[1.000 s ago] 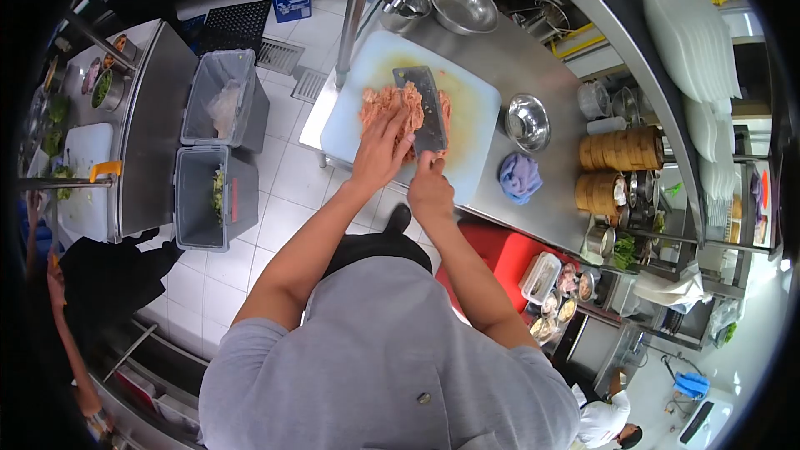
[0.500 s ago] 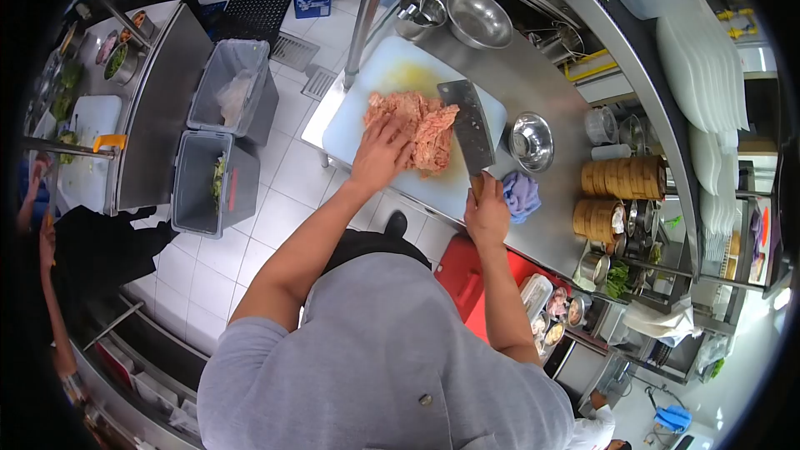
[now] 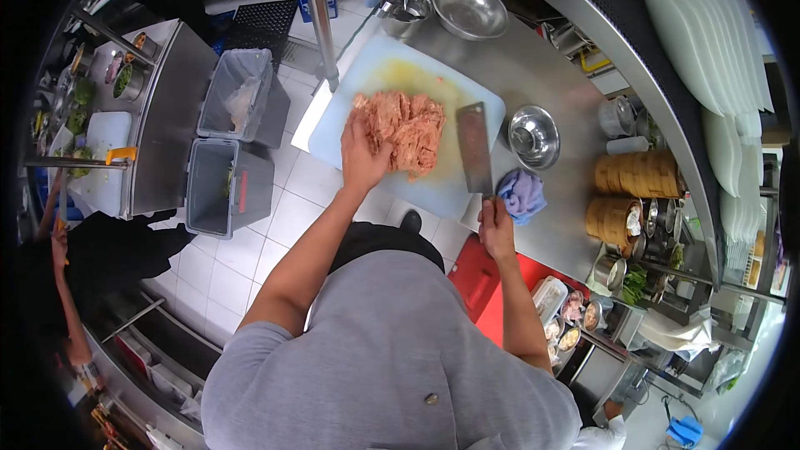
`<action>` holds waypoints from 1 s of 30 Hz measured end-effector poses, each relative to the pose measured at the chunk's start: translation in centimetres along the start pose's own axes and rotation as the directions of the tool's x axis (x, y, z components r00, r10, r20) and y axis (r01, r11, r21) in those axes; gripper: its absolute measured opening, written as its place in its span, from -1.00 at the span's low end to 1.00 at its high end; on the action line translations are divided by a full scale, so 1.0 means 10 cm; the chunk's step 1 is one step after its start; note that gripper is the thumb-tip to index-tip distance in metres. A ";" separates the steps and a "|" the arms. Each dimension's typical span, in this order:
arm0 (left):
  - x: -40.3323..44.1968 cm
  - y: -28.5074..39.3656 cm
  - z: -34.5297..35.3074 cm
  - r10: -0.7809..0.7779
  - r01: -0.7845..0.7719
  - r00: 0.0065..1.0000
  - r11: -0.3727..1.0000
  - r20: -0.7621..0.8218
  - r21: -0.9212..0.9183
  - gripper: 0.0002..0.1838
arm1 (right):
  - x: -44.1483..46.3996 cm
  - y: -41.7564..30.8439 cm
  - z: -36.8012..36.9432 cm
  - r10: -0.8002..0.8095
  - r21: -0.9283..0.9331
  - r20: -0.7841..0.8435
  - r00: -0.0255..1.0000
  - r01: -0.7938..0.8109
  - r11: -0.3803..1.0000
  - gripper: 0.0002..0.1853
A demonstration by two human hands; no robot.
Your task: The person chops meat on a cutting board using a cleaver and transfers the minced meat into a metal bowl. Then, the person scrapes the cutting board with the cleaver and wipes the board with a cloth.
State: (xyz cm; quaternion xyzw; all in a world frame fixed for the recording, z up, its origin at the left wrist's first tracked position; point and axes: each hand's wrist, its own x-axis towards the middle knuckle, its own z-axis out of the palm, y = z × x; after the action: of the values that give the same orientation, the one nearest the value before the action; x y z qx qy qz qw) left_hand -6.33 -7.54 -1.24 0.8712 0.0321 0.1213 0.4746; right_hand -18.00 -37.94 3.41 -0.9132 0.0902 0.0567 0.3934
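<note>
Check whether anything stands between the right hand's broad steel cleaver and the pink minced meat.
Nothing visible does: only a bare strip of the pale, yellow-stained cutting board separates the cleaver, in the right hand, from the meat. The left hand is on the meat's opposite side.

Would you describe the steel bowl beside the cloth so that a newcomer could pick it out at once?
Find the steel counter and the white board bearing meat. Just right of the board, next to the purple cloth, sits the bowl. Its mirror-like shine sets it apart from the duller bowl beyond the board.
</note>
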 end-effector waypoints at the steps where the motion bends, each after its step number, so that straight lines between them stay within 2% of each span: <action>1: 0.01 0.05 -0.04 0.002 -0.002 1.000 1.000 -0.004 0.007 -0.14 | -0.01 0.06 -0.02 0.108 0.029 -0.012 0.994 -0.108 0.994 -0.71; 2: 0.02 0.10 -0.09 0.003 -0.001 1.000 0.998 -0.024 0.066 -0.14 | -0.01 0.12 -0.05 0.214 0.057 -0.019 0.977 -0.213 0.975 -0.69; 3: 0.02 0.16 -0.13 0.001 0.005 0.999 0.992 -0.047 0.123 -0.14 | -0.01 0.19 -0.08 0.124 -0.007 -0.068 0.990 -0.124 0.992 -0.69; 4: 0.00 0.20 -0.16 -0.005 0.013 0.998 0.992 -0.056 0.126 -0.14 | 0.02 0.13 -0.12 0.116 -0.010 -0.059 0.991 -0.117 0.993 -0.69; 7: -0.10 0.31 -0.21 0.018 -0.015 0.996 0.999 -0.092 0.031 -0.20 | 0.10 -0.19 -0.21 -0.060 -0.095 -0.020 0.998 0.058 0.994 -0.69; 8: -0.13 0.36 -0.19 0.113 -0.104 0.989 0.990 -0.091 0.094 -0.30 | 0.20 -0.33 -0.19 -0.065 -0.102 -0.012 0.998 0.063 0.993 -0.69; 9: -0.16 0.39 -0.16 0.205 -0.190 0.975 0.969 -0.087 0.157 -0.40 | 0.30 -0.45 -0.17 -0.153 -0.118 0.001 0.988 0.152 0.981 -0.69; 10: -0.19 0.41 -0.12 0.193 -0.176 0.976 0.972 -0.101 0.156 -0.40 | 0.38 -0.56 -0.16 -0.243 -0.132 0.018 0.970 0.243 0.961 -0.69; 11: -0.21 0.42 -0.09 0.228 -0.214 0.969 0.966 -0.090 0.144 -0.52 | 0.41 -0.69 -0.17 -0.255 -0.138 0.037 0.966 0.258 0.956 -0.69; 12: -0.21 0.42 -0.07 0.262 -0.250 0.961 0.959 -0.085 0.133 -0.63 | 0.45 -0.83 -0.18 -0.328 -0.101 -0.030 0.944 0.323 0.941 -0.69; 13: -0.21 0.42 -0.04 0.242 -0.227 0.964 0.964 -0.108 0.140 -0.63 | 0.49 -0.92 -0.15 -0.393 -0.066 -0.096 0.914 0.389 0.919 -0.69; 14: -0.22 0.42 -0.01 0.249 -0.229 0.959 0.963 -0.139 0.144 -0.69 | 0.52 -0.94 -0.09 -0.409 -0.066 -0.069 0.910 0.405 0.912 -0.69; 15: -0.22 0.42 0.01 0.257 -0.233 0.952 0.961 -0.166 0.149 -0.76 | 0.54 -0.94 -0.01 -0.419 -0.036 -0.125 0.899 0.418 0.908 -0.71; 16: -0.22 0.41 0.03 0.242 -0.215 0.954 0.964 -0.179 0.155 -0.76 | 0.58 -0.91 0.05 -0.423 -0.004 -0.186 0.887 0.430 0.903 -0.72; 17: -0.22 0.41 0.05 0.239 -0.208 0.954 0.963 -0.180 0.173 -0.76 | 0.68 -0.73 0.17 -0.429 -0.002 -0.173 0.886 0.435 0.900 -0.72; 19: -0.23 0.40 0.09 0.238 -0.200 0.951 0.960 -0.195 0.196 -0.76 | 0.92 -0.45 0.39 -0.227 -0.313 0.223 0.948 0.290 0.905 -0.74; 20: -0.24 0.38 0.10 0.241 -0.202 0.955 0.956 -0.173 0.214 -0.76 | 0.98 -0.43 0.37 -0.241 -0.311 0.230 0.943 0.306 0.900 -0.74; 23: -0.26 0.37 0.07 0.248 -0.209 0.956 0.952 -0.160 0.225 -0.75 | 1.04 -0.65 0.12 -0.378 -0.141 0.227 0.898 0.414 0.899 -0.76; 24: -0.23 0.39 0.05 0.270 -0.233 0.948 0.949 -0.166 0.211 -0.75 | 1.00 -0.78 0.05 -0.384 -0.139 0.228 0.895 0.420 0.897 -0.76; 26: -0.22 0.49 0.01 0.232 -0.193 0.946 0.964 -0.225 0.180 -0.76 | 0.85 -0.93 -0.07 -0.458 -0.121 0.020 0.889 0.457 0.881 -0.75; 27: -0.25 0.52 0.01 0.190 -0.155 0.942 0.977 -0.276 0.146 -0.76 | 0.80 -0.96 -0.11 -0.445 -0.081 -0.016 0.896 0.442 0.893 -0.72; 30: -0.26 0.42 0.11 0.137 -0.119 0.961 0.989 -0.239 0.089 -0.76 | 0.80 -0.65 0.18 -0.352 -0.073 -0.048 0.935 0.349 0.934 -0.69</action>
State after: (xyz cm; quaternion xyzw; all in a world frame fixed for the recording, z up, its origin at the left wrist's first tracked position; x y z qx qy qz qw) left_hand -8.85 -11.19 1.26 0.8668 0.0383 0.2569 0.4257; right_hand -8.93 -33.19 5.34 -0.9279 -0.0641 -0.0393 0.3651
